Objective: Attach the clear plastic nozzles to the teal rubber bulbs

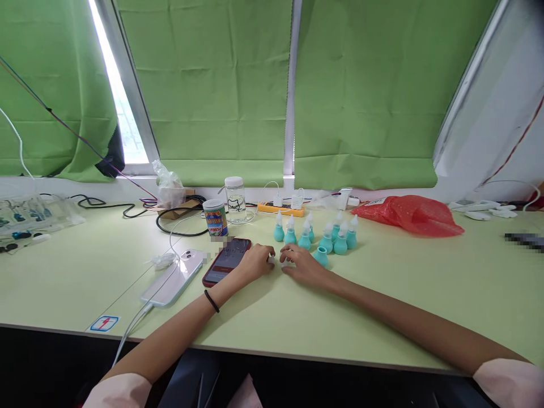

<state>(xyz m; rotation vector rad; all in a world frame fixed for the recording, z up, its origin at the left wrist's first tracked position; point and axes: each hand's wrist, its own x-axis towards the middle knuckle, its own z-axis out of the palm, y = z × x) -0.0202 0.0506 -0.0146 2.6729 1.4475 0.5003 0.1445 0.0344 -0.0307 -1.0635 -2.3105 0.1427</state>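
Nearest are two pale pink sleeves [121,392] and the front edge of the desk [272,354]; a dark band [211,301] sits on the left wrist; past it, a pale phone [174,279] with a white cable lies beside a dark phone in a red case [227,262]. The left hand [256,262] is curled, thumb and fingers pinching a small pale piece [271,259]; the right hand [304,265] faces it with bent fingers, a whitish bit by the fingertips, though I cannot tell whether it is gripped.

Just beyond the right hand stands a teal bulb [321,256] with its neck uncovered; behind it are more teal bulbs [304,242], upright and topped with clear tips. The bulbs look light, soft and squeezable, likely rubbery; best held low round the belly with a gentle grip, since a hard squeeze would dent them; the tips look stiffer, small and perhaps slippery, so fingertips near the wide base should suit them.

Farther back are a printed can [216,218], a clear bottle [236,203], an orange power strip [280,209] and a red bag [408,215]; green curtains [365,96] hang behind.
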